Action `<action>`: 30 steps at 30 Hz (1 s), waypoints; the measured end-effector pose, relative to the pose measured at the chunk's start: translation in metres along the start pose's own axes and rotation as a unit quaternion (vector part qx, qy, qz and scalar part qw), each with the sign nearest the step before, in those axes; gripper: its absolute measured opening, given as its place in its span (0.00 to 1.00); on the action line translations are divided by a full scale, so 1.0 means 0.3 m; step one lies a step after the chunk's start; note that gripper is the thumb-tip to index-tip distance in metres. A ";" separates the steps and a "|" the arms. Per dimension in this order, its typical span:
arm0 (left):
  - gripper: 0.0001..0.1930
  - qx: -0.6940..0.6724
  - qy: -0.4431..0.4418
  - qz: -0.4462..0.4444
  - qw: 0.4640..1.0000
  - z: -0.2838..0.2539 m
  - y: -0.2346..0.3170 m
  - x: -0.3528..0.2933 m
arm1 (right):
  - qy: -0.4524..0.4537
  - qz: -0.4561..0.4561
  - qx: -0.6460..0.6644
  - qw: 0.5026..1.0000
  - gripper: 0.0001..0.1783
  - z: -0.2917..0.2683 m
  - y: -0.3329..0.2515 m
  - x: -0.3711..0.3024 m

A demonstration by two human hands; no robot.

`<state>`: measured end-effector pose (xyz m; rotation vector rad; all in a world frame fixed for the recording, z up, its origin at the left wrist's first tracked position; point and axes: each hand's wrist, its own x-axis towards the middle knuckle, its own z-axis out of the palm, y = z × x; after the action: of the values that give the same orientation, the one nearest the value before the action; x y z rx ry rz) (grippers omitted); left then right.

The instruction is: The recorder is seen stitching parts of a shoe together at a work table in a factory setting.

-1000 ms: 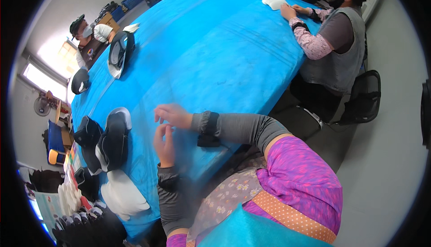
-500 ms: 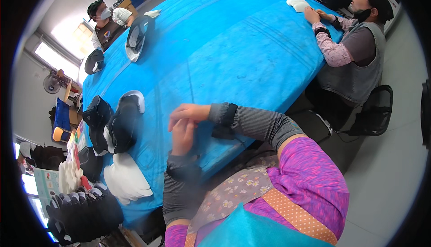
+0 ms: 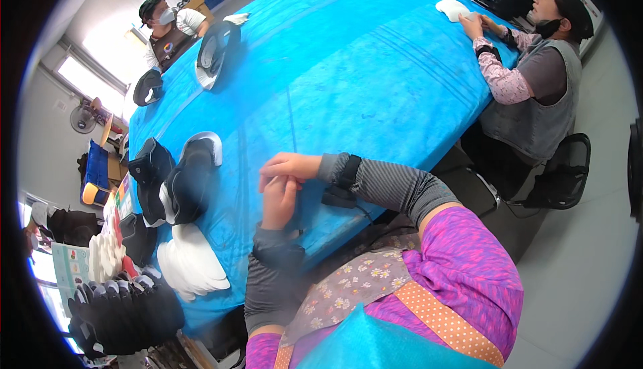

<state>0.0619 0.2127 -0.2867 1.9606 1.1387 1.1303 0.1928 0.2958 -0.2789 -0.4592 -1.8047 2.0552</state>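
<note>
Shifted slightly rightward since the earlier frame, the left hand (image 3: 278, 201) and right hand (image 3: 289, 166) are seen clasped together, empty, at lower centre on the blue fabric-covered table (image 3: 348, 67). Nearest, at left, black shoe uppers (image 3: 175, 181) are laid above curved white insoles (image 3: 191, 265).

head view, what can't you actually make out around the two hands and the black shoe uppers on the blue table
- Head view: whether the left hand and right hand hold anything; the fingers overlap and hide it.
- Head view: the black shoe uppers; blurred and bent toward the rim, stitching unreadable.
- Head view: the dark stack at lower left; cut off by the rim.
</note>
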 end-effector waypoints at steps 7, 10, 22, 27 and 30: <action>0.10 -0.004 -0.004 -0.004 1.000 0.001 -0.006 -0.002 | 0.005 -0.014 -0.017 1.000 0.26 -0.004 0.015 0.006; 0.12 -0.009 0.014 0.002 1.000 0.004 -0.009 -0.001 | 0.005 -0.010 -0.006 1.000 0.25 -0.007 0.025 0.010; 0.10 0.007 0.002 -0.001 1.000 -0.006 -0.021 -0.001 | 0.007 -0.018 -0.013 1.000 0.24 -0.010 0.042 0.027; 0.10 0.014 -0.005 0.007 1.000 -0.005 -0.013 0.002 | 0.016 -0.024 -0.020 0.999 0.24 -0.012 0.046 0.022; 0.12 0.031 0.010 -0.003 0.999 0.000 -0.001 -0.003 | 0.011 -0.022 -0.023 0.999 0.24 -0.012 0.047 0.020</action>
<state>0.0616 0.2119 -0.2874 1.9962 1.2030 1.1273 0.1885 0.3002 -0.2934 -0.4490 -1.8362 1.9771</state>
